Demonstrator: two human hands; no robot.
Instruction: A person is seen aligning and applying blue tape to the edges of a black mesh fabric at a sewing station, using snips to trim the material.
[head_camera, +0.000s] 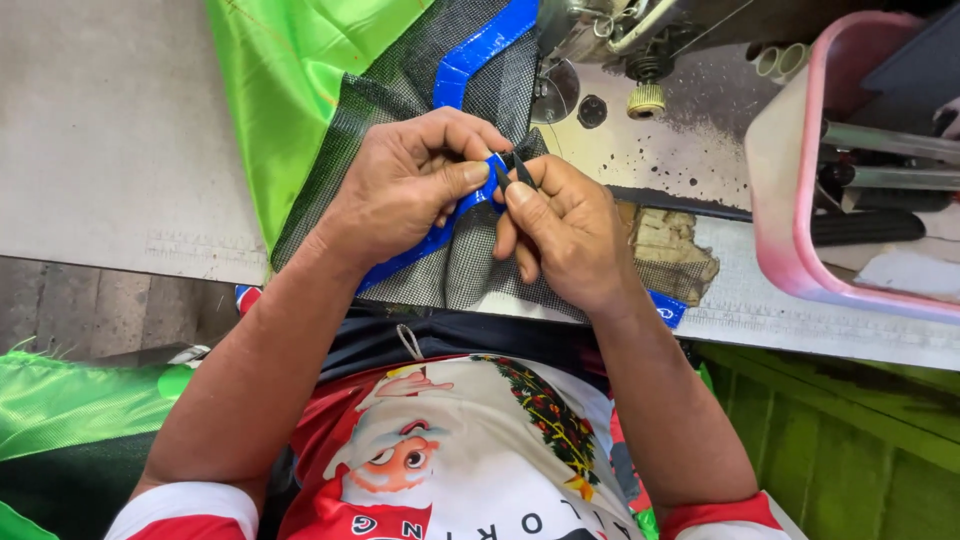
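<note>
Left hand (405, 185): fingers pinch glossy blue binding strip (430, 240) on black mesh fabric (470, 270), centre counter (110, 150). Right hand (565, 235), at 3 o'clock of it: fingers closed on small dark snips (512, 172), mostly hidden. Sewing machine (640, 40) at 1 o'clock, cropped.

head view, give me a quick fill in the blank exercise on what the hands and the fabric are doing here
1. The left hand pinches a ____ trim strip sewn along the black mesh.
2. The right hand holds small black snips at that strip, just in front of the ____ machine.
3. Left of the mesh lies shiny ____ fabric.
4. A ____ plastic tray sits at the right.

Missing words: blue; sewing; green; pink
</note>
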